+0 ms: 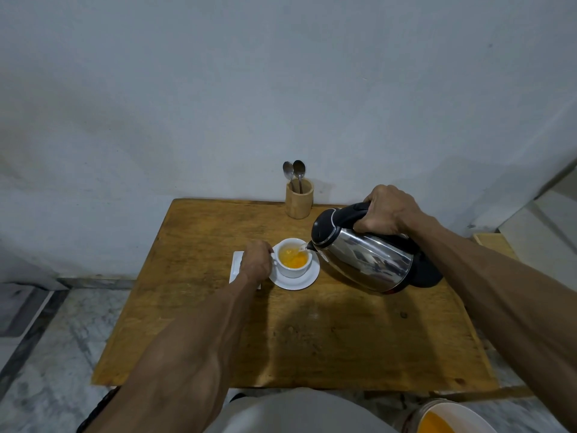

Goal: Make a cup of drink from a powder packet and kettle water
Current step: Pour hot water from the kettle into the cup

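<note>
The right hand (387,210) is clenched around the black handle of a steel electric kettle (365,260), which is tipped with its spout over the rim of a white cup (293,268); the left hand (257,260) is curled at the cup's handle at its nine o'clock side. A thin stream of water falls into the cup, where orange-yellow liquid shows. The cup stands on a white saucer (304,282) near the middle of the wooden worktop (312,339). A white flat piece (235,265), partly hidden, lies under the left hand. At twelve o'clock from the cup, by the wall, a wooden holder (299,203) carries two spoons (295,173) upright. At five o'clock, below the worktop's edge, a pale bucket (443,417) holds orange liquid.
</note>
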